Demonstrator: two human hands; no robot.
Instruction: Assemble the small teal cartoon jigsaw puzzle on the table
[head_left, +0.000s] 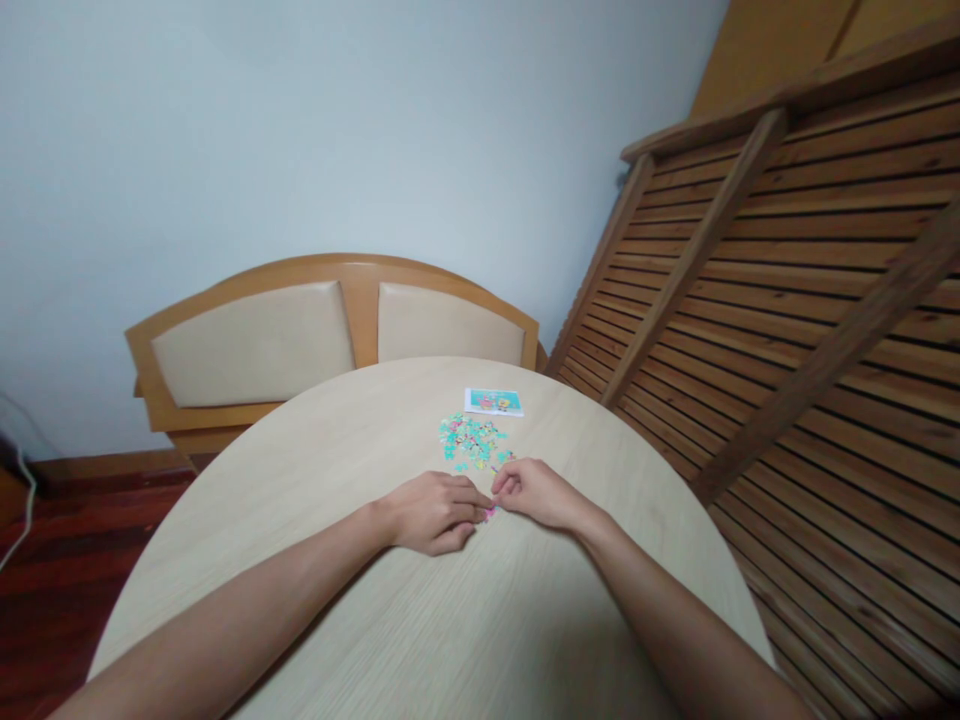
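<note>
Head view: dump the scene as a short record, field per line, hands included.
left: bare left hand, palm down, fingers at a small pink patch of pieces
right: bare right hand, fingertips drawn together beside that patch; grip on a piece unclear
mid: scattered pile of small, mostly turquoise pieces
far: flat rectangular turquoise-and-white printed card
surface: pale wood-grain table with rounded edge
behind: curved wooden headboard with cream panels
</note>
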